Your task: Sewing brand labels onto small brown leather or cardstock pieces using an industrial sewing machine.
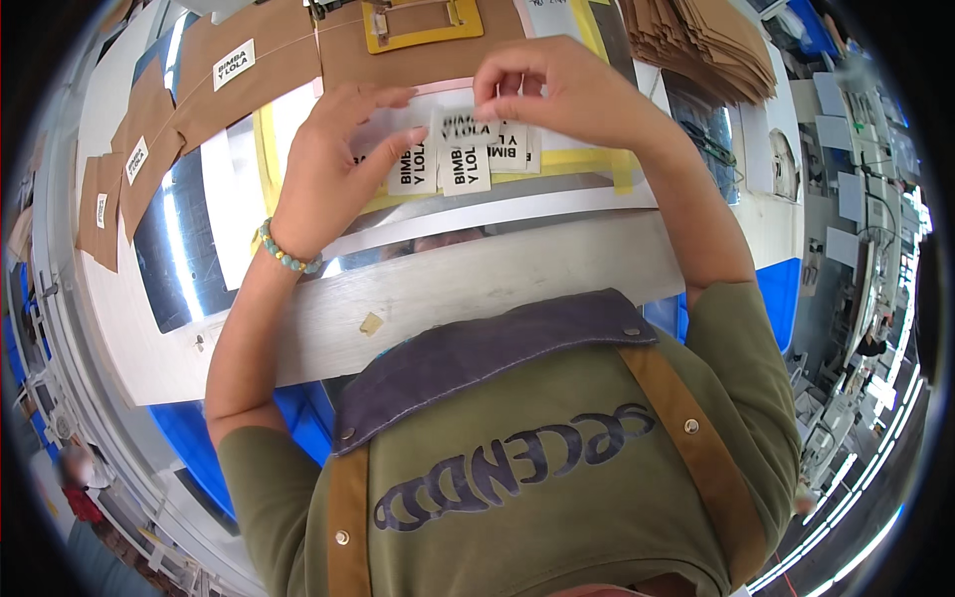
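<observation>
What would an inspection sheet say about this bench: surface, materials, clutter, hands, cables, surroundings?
Surface: pale table, partly covered by shiny sheets.
Materials: white labels overlap between the hands; brown pieces lie beyond, some labelled.
Clutter: small tan scrap near the front edge; brown stack at upper right.
Left hand: beside the labels, thumb and fingers apart.
Right hand: pinches a blurred label.
Cables: dark tangle at right; cannot tell if cable.
Surroundings: blue bins below the table; blurred person at lower left.
</observation>
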